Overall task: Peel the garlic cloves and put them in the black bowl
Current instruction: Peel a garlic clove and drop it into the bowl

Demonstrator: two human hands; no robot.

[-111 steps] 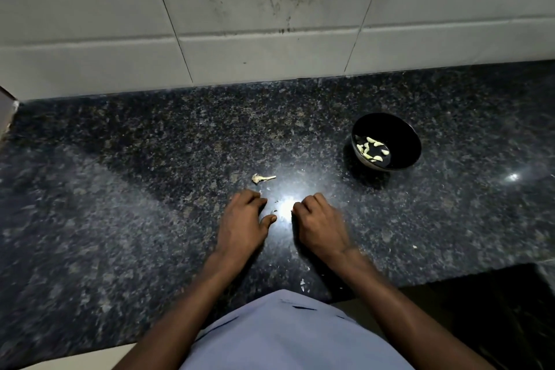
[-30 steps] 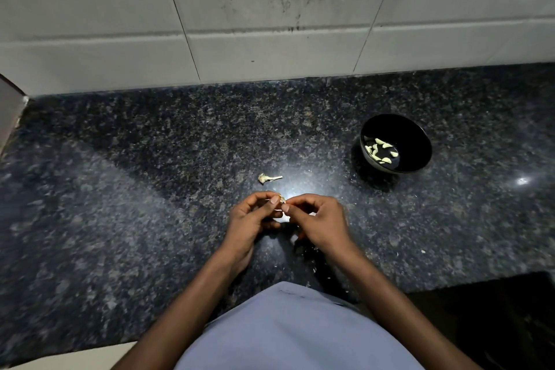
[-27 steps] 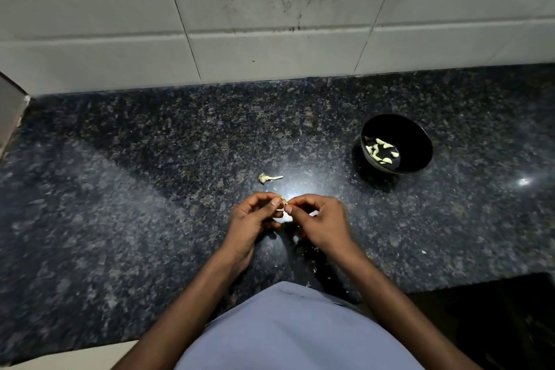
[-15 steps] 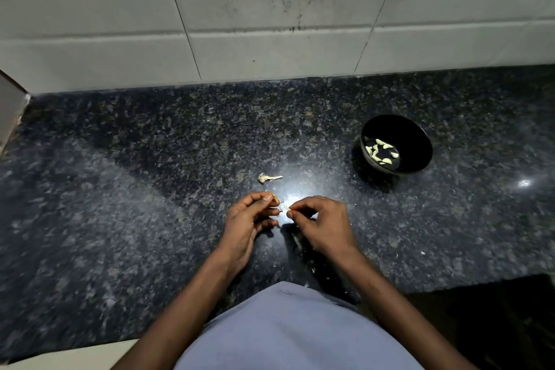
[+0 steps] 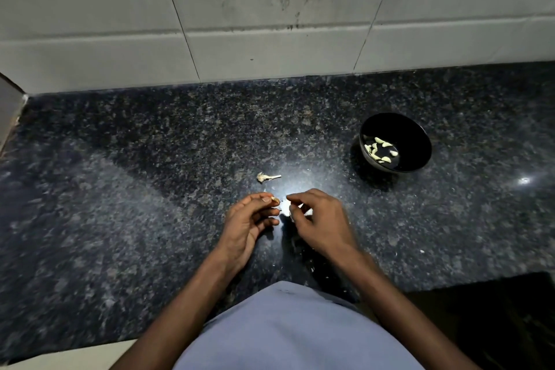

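Note:
My left hand pinches a small garlic clove between thumb and fingertips, low over the dark granite counter. My right hand is just to its right with fingers curled; a glare spot on the counter hides whether it pinches a bit of peel. The black bowl stands to the back right, with several peeled cloves in it. A dry garlic stem lies on the counter just beyond my hands.
A tiled wall runs along the back of the counter. Small peel flakes lie near the front edge by my body. A pale object stands at the far left.
My hands have drawn slightly apart and sunk closer to the counter; the clove stays at my left fingertips. Earlier still, both hands rested on the counter.

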